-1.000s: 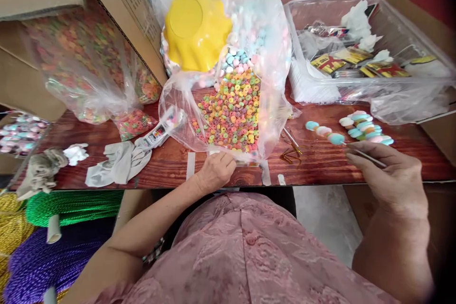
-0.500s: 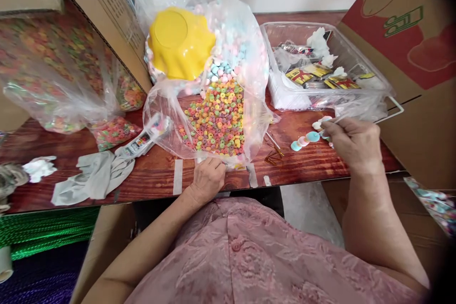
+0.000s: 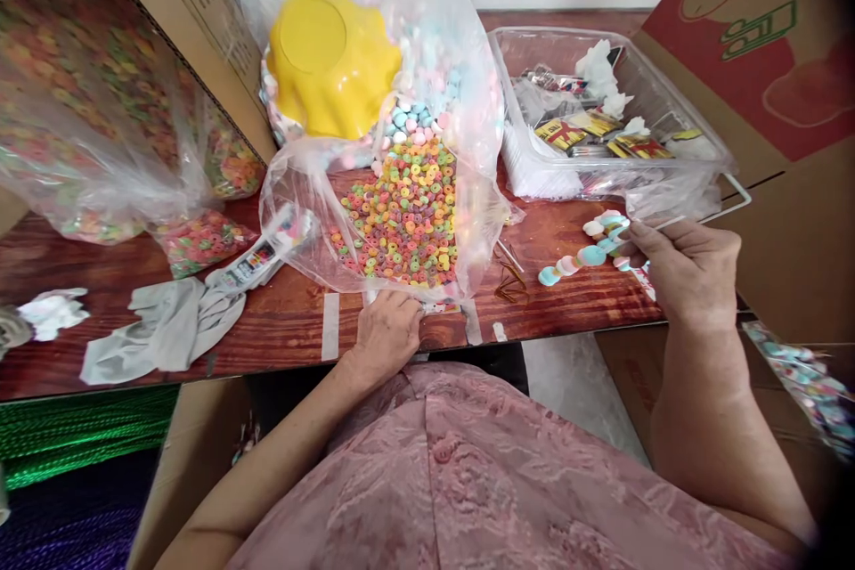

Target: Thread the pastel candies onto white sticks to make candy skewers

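Observation:
My right hand (image 3: 691,272) is closed, its thumb and finger pinching a thin pale strand or stick. Beside its fingertips, a string of pastel blue, pink and white beads (image 3: 591,256) lies on the table. My left hand (image 3: 389,329) has its fingers curled at the table's front edge, against the near edge of a clear plastic bag (image 3: 484,254). What those fingers hold, if anything, is hidden. Just beyond it, small multicoloured ring-shaped pieces (image 3: 414,218) are heaped on the plastic, with pastel round beads (image 3: 414,118) behind them.
A yellow wavy-edged bowl (image 3: 334,62) sits upside down on the beads. At the back right is a clear plastic tub (image 3: 701,129) of packets. Cardboard boxes (image 3: 754,223) flank the table. A grey cloth (image 3: 166,321) lies left, below bagged rings (image 3: 207,240).
My right hand has moved a little to the right, and more of the bead string shows by its fingers. My left hand stays at the bag's near edge. The view has shifted slightly.

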